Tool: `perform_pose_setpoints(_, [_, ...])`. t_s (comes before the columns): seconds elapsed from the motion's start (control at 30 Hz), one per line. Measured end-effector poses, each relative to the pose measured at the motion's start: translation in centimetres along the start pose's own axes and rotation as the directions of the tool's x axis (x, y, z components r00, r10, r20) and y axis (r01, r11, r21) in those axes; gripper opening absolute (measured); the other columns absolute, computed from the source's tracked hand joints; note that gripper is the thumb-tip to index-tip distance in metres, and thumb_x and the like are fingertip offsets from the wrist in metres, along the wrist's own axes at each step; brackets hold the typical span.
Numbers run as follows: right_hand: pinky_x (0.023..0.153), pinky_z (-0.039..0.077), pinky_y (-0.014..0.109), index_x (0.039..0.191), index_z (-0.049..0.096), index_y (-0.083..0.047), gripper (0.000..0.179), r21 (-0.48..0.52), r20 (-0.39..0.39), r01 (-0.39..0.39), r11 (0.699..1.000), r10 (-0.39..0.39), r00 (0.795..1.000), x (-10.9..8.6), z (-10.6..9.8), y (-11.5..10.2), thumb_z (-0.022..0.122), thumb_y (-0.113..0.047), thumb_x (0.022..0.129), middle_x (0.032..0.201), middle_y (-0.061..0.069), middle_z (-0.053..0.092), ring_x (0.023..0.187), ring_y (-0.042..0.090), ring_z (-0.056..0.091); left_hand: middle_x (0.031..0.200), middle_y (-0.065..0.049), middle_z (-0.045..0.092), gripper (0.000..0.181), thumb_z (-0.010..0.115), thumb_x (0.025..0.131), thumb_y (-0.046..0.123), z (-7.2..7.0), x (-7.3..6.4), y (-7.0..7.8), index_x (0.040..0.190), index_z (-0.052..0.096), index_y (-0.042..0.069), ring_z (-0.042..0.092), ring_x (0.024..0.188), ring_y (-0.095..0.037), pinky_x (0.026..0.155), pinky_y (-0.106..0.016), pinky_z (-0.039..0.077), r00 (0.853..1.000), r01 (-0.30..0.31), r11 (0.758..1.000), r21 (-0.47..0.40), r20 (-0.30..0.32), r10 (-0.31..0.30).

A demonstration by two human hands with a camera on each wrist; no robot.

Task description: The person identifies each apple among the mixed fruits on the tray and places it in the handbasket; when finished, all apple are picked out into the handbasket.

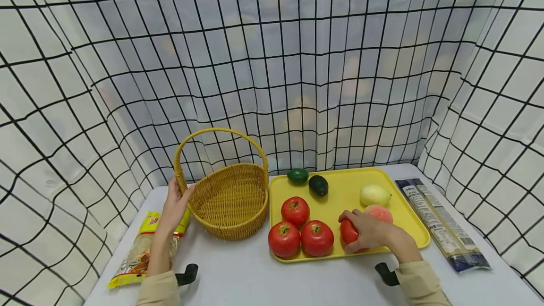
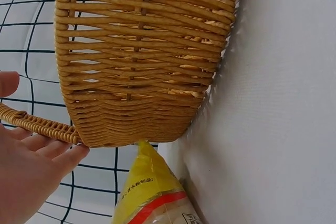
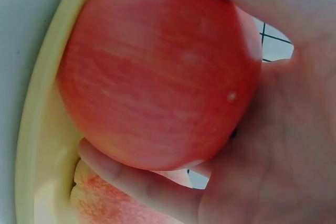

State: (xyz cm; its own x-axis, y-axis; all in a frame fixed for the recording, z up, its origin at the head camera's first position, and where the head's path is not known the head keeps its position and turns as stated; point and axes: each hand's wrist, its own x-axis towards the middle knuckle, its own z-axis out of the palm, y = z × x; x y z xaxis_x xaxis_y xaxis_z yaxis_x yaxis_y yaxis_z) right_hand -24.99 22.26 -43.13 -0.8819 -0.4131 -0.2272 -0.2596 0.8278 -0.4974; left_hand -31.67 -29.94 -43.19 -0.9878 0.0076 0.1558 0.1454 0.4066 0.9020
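Observation:
My left hand [image 1: 173,206] holds the wicker basket [image 1: 229,228] at the left base of its arched handle [image 2: 44,128]. In the left wrist view the fingers lie behind the handle, with the thumb on its other side. The basket stands upright. My right hand [image 1: 371,230] grips a red tomato [image 3: 157,72] at the front of the yellow tray [image 1: 348,176]. Thumb and fingers wrap its sides in the right wrist view. Beside that hand lies a peach [image 1: 379,212], partly hidden. Three more tomatoes [image 1: 317,238] sit together at the tray's left front.
Two dark green avocado-like fruits [image 1: 318,185] lie at the tray's back left, and a pale yellow-green fruit [image 1: 375,195] at its right. A yellow-ended food bag [image 1: 142,249] lies left of the basket. Right of the tray is a long flat packet [image 1: 442,225]. Black netting [image 1: 297,84] encloses the table.

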Motion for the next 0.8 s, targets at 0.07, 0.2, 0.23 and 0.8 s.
perform_pose_setpoints(0.07, [0.083,0.058,0.047,0.133,0.054,-0.014,0.065,0.004,-0.001,0.001,1.0,-0.001,1.0,0.0,-0.1,-0.1,0.086,-0.028,0.078,0.114,0.006,0.057,0.103,0.025,0.057,0.173,-0.02,-0.001,0.081,0.043,0.11,0.04,0.0,0.0,-0.1,0.165,-0.012,0.015,0.007,0.16,-0.042,0.127,-0.066,0.016,1.0,0.001,1.0,-0.004,-0.002,-0.001])
perform_pose_setpoints(0.2, [0.083,0.059,0.045,0.135,0.053,-0.013,0.067,0.03,-0.041,0.005,1.0,-0.003,0.999,-0.2,-0.4,-0.4,0.084,-0.029,0.079,0.116,0.007,0.056,0.103,0.023,0.057,0.173,-0.019,-0.004,0.081,0.042,0.111,0.039,-0.1,0.0,-0.1,0.165,-0.014,0.016,0.006,0.16,-0.043,0.127,-0.067,0.015,1.0,0.017,1.0,-0.005,0.004,-0.017])
perform_pose_setpoints(0.23, [0.083,0.059,0.044,0.135,0.053,-0.013,0.067,0.033,-0.06,0.009,0.999,-0.007,0.998,-0.3,-0.4,-0.4,0.084,-0.03,0.079,0.116,0.008,0.056,0.102,0.023,0.058,0.173,-0.019,-0.004,0.081,0.042,0.111,0.039,-0.1,0.0,-0.1,0.165,-0.014,0.016,0.005,0.16,-0.044,0.127,-0.067,0.015,1.0,0.019,1.0,-0.009,0.008,-0.019])
perform_pose_setpoints(0.8, [0.081,0.059,0.044,0.144,0.052,-0.026,0.068,-0.188,-0.259,0.069,0.98,-0.117,0.959,2.8,-2.0,-8.5,0.081,-0.047,0.085,0.138,0.005,0.054,0.118,0.024,0.055,0.173,-0.018,-0.005,0.082,0.04,0.11,0.043,0.5,0.2,0.3,0.164,-0.016,0.014,0.005,0.161,-0.041,0.128,-0.064,0.014,1.0,0.013,1.0,-0.013,0.018,-0.013])
